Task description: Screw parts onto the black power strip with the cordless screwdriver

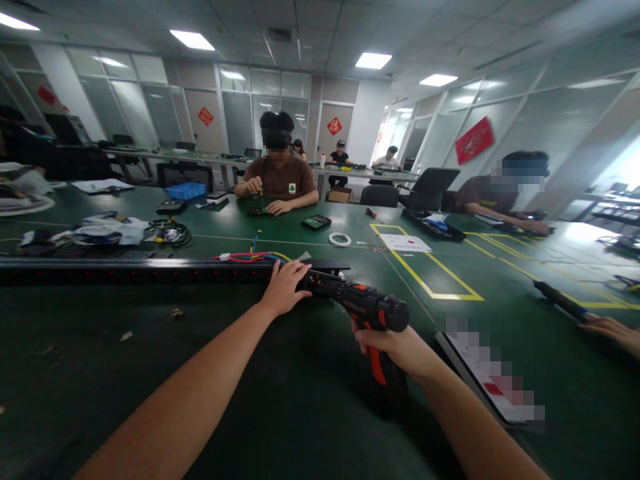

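Observation:
A long black power strip (150, 272) runs along the table from the left edge to the middle. Over its right end lies my left hand (285, 290), fingers across the top and thumb on the near side, gripping it. Red, blue and yellow wires (260, 256) come out behind that end. In my right hand (395, 350) is a black and orange cordless drill (367, 307), its fingers wrapped round the handle. The drill's nose points left at the strip's end, close to my left thumb; its tip is hard to make out.
Small brass-coloured pieces (177, 313) lie on the green table (150, 413). Beyond the strip are a cable bundle (167, 232), a white ring (340, 239) and a screwdriver (373, 214). A white-topped board (485, 380) lies right. A co-worker's hand (613, 333) holds a black tool; others sit opposite.

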Available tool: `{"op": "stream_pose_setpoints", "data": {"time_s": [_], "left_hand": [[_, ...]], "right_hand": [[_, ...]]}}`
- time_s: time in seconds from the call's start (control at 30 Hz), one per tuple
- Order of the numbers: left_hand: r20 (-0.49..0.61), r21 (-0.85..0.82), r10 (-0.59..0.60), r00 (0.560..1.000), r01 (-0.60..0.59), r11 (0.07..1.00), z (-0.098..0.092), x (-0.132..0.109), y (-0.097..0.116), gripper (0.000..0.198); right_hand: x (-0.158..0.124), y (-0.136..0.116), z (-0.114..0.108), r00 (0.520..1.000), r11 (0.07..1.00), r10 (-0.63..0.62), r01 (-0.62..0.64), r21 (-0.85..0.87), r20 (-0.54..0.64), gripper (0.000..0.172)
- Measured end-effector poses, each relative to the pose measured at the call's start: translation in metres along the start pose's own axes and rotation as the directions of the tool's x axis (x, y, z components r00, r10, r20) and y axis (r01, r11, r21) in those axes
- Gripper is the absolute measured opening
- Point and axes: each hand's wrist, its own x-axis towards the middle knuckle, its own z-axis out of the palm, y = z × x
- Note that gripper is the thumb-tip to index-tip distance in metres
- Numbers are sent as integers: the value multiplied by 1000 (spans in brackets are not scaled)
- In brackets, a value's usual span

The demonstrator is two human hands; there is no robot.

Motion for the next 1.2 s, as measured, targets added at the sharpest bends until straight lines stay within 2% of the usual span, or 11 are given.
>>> {"op": "stream_pose_setpoints", "data": {"time_s": [1.2], "left_hand": [[18,-19,-4,1000,5,1000,-4,-2,-2,69]], "right_hand": [[-2,-11,8,1000,996,19,-17,-86,17,22]]}}
